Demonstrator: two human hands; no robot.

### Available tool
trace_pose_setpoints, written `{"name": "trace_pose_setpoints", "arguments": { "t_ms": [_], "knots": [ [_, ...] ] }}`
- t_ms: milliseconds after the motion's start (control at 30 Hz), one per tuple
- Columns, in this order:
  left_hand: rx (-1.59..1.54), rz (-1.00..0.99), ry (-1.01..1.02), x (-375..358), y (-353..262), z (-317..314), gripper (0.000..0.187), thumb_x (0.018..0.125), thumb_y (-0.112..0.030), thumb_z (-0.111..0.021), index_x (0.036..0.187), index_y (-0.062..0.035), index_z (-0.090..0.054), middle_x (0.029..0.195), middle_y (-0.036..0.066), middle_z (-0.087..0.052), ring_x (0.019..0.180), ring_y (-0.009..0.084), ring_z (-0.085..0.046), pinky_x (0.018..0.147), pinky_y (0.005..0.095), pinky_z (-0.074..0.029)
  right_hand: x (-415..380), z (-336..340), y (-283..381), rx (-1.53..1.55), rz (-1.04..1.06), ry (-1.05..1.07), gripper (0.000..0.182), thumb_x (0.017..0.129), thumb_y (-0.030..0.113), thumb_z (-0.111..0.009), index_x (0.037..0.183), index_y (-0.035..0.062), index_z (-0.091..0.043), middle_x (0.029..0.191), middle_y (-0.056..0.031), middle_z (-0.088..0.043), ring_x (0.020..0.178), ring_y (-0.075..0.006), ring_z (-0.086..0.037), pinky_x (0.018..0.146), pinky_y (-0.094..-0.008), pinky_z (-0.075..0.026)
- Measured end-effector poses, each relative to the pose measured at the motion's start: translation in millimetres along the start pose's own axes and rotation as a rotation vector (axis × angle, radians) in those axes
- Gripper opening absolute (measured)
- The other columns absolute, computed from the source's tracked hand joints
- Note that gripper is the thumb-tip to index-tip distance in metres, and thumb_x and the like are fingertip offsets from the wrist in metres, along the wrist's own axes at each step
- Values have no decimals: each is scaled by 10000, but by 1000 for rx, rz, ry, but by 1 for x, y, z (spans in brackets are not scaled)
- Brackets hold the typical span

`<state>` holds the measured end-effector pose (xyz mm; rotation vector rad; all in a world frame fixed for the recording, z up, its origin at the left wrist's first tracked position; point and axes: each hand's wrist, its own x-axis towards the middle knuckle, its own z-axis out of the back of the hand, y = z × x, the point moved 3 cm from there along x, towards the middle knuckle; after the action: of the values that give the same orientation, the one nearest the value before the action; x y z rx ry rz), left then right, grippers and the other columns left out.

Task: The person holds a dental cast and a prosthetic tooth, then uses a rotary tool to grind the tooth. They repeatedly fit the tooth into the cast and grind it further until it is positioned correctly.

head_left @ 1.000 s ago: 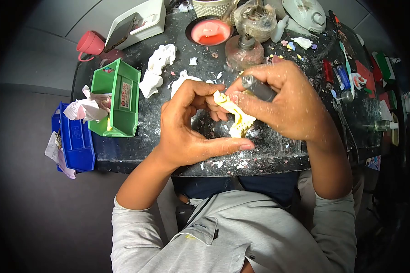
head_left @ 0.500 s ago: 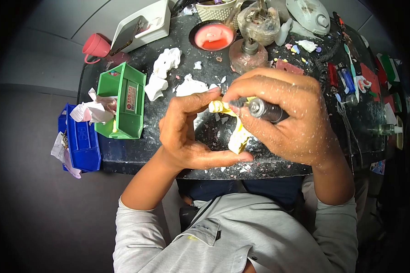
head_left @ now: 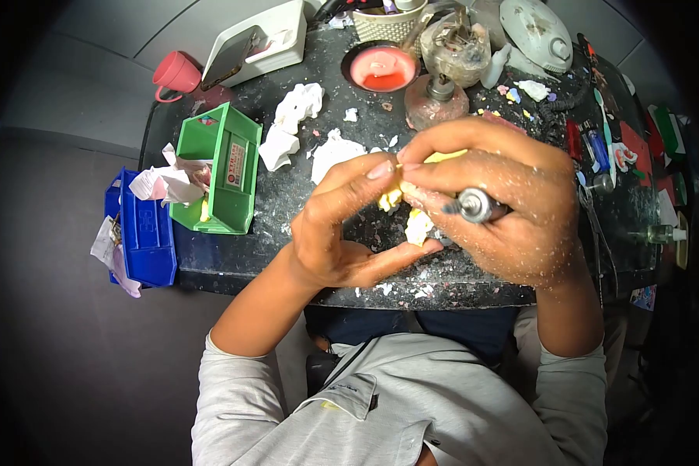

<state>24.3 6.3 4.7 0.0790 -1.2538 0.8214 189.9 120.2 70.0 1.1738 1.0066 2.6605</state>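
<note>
In the head view, near the middle, over the black, dust-strewn tabletop (head_left: 279,213): an irregular pale-yellow piece (head_left: 418,227), partly hidden behind the fingers. Held there by the left hand (head_left: 322,241), with thumb below and forefinger above, spread apart from each other and clamped on the piece in between. In the right hand (head_left: 520,202), sprinkled with white specks: a grey metallic cylindrical tool (head_left: 478,206), fingers closed around it, round end toward the camera. Right fingertips just beside the left forefinger. Working tip of the tool hidden; contact with the piece not possible to tell.

Beyond the hands: a round dark bowl (head_left: 346,66) with pink and red content, and just beside, a squat glass burner (head_left: 436,109). To the left, crumpled white scraps (head_left: 291,116), an open green plastic bin (head_left: 237,155) with paper inside, and next to it a blue plastic bin (head_left: 147,233).
</note>
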Motion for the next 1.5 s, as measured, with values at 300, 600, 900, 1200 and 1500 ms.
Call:
{"name": "trace_pose_setpoints", "arguments": {
  "t_ms": [300,600,900,1200,1500],
  "knots": [
    [50,-49,-60,9,-7,0,869,712,-107,-1003,1383,88,-487,1220,321,-675,1081,379,-720,862,415,-619,1,-4,4,9,148,-51,209,820,-49,-841,998,9,-748,1068,-195,-778,899,-258,-783,747,-325,-640],
    [42,-61,-43,6,-4,1,835,737,-91,-980,1376,111,-482,1219,310,-677,1038,392,-736,852,441,-628,4,0,10,-127,161,-7,242,779,-34,-853,991,24,-752,1056,-174,-786,888,-239,-789,728,-311,-647],
    [27,-55,-25,6,-5,-1,772,786,-53,-935,1385,112,-476,1237,348,-670,1062,412,-739,864,458,-629,-2,4,6,-170,165,31,285,750,-28,-860,1009,47,-768,1087,-163,-777,818,-205,-771,674,-291,-628],
    [30,-130,-16,5,4,0,814,749,23,-930,1417,70,-467,1275,379,-657,1120,446,-729,898,464,-627,-5,-2,2,-164,316,-68,310,750,-21,-872,1040,29,-771,1105,-191,-774,588,-85,-583,536,-208,-485],
    [14,36,-21,8,-6,3,1007,731,-77,-984,1491,-50,-324,1344,350,-593,1191,442,-688,959,522,-620,0,23,3,315,-125,-210,163,889,-1,-729,1040,-54,-699,1055,-276,-717,582,-106,-620,527,-222,-502]
  ]
}}
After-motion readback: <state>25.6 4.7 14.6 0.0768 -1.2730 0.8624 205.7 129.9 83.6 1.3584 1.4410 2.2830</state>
